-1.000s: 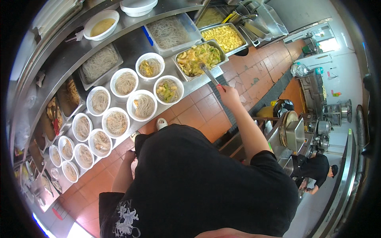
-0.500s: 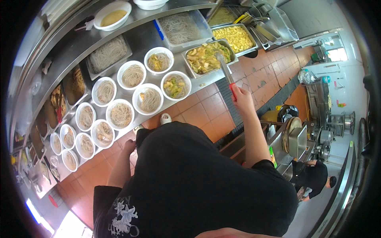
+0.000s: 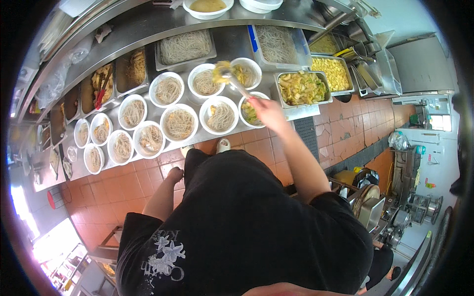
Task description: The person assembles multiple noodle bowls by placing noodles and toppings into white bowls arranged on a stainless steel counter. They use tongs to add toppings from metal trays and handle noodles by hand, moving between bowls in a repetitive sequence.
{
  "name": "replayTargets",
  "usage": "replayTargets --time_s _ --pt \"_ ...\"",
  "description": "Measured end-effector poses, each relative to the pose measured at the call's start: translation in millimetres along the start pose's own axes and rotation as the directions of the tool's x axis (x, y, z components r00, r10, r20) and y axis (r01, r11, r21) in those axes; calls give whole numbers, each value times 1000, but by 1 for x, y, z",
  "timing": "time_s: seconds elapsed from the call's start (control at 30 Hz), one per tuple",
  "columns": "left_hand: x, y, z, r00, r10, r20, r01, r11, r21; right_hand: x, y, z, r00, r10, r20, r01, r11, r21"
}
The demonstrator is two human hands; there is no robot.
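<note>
My right hand [image 3: 266, 112] is closed around the red handle of metal tongs [image 3: 239, 87]. A clump of cooked cabbage [image 3: 223, 70] sits at the far end of the tongs, above the bowls. Below it is a white bowl of glass noodles [image 3: 203, 83]; just right, another bowl [image 3: 245, 73] has noodles with cabbage on top. My forearm and hand partly cover a third cabbage-topped bowl [image 3: 252, 112]. To the right stands the metal pan of cooked cabbage [image 3: 302, 89]. My left hand [image 3: 175, 175] hangs beside my leg, fingers curled and nothing visible in it.
Several more noodle bowls [image 3: 180, 124] run leftward along the steel counter. Behind them are a tray of noodles [image 3: 185, 48], a clear tub of noodles [image 3: 276, 45] and a pan of yellow pieces [image 3: 332, 74]. A shelf [image 3: 148, 30] overhangs the back. Another person [image 3: 381, 266] stands lower right.
My right hand has moved the tongs left from the cabbage pan to over the bowls, carrying a clump of cabbage. My view has shifted, so the counter appears farther right and more level.
</note>
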State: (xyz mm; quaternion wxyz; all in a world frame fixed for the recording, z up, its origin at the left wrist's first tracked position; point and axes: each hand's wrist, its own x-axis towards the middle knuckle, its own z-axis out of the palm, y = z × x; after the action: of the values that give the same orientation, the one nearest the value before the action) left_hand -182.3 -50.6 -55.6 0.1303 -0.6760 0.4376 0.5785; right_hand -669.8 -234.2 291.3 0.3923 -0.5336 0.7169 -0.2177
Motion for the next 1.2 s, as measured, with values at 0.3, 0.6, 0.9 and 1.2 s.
replayTargets --time_s 0.3,0.6,0.9,1.2 --pt "-45 13 11 985 39 -165 -30 998 55 9 -26 26 976 -216 30 191 779 -597" --pt "-20 -9 6 880 417 226 -451 586 674 -82 10 -103 911 -56 -409 -161 864 -477" --pt "38 23 0 903 382 195 -390 543 743 -65 112 -229 874 -56 -484 -248 803 -541" --pt "19 48 -22 980 198 17 -198 975 102 -50 114 -205 963 -62 -263 -167 625 -762"
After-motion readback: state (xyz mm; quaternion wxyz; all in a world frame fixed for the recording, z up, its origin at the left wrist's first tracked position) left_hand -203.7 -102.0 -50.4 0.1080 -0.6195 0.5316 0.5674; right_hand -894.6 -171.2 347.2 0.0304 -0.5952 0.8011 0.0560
